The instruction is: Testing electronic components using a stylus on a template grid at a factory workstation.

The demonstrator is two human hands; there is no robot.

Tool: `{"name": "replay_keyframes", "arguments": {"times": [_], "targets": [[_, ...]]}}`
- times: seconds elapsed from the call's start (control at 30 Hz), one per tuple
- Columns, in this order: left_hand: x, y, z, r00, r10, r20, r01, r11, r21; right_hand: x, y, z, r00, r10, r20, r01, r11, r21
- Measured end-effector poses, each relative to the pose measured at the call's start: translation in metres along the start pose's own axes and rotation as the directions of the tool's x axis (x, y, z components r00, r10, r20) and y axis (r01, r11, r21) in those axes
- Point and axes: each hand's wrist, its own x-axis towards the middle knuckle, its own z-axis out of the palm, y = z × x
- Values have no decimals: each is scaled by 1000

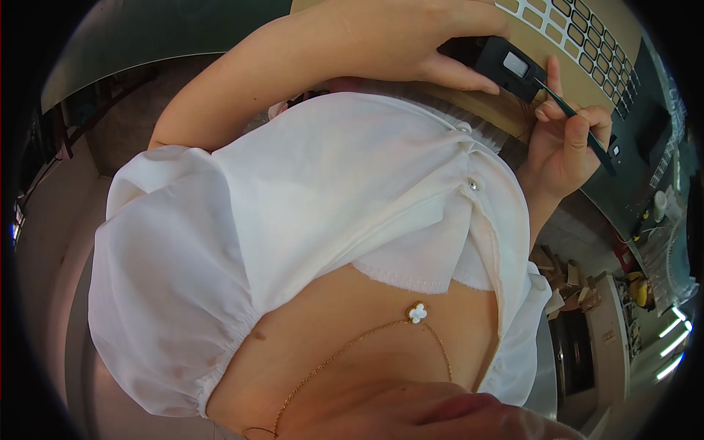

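My left hand (447, 44) grips a small black block (502, 70) between thumb and fingers, at the top of the view. A pale rounded-rectangular pane (515, 64) is set in the block's face. In my right hand (568, 139) is a pair of dark, slim tweezers (574, 114), held like a pen. Their tip meets the block's edge beside the pane. One finger of that hand stretches up past the tweezers. Part of the block is hidden by my left hand.
Beyond the hands, a white-edged sheet of rounded-rectangle frames (579, 37) lies on brown cardboard (623, 18). The dark green tabletop (612, 194) holds another small black piece with a pale window (615, 151). Clear plastic bags (667, 257) and cartons (561, 275) are at the right.
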Motion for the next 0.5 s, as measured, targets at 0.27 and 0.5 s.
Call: {"name": "replay_keyframes", "arguments": {"times": [0.27, 0.5], "targets": [[-5, -6, -2, 1000, 3, -2, -3, 1000, -2, 0, 0, 3, 1000, -7, -8, 7, 1000, -1], [-4, -7, 2, 1000, 9, -4, -9, 1000, -5, 0, 2, 1, 1000, -3, -11, 3, 1000, -9]]}}
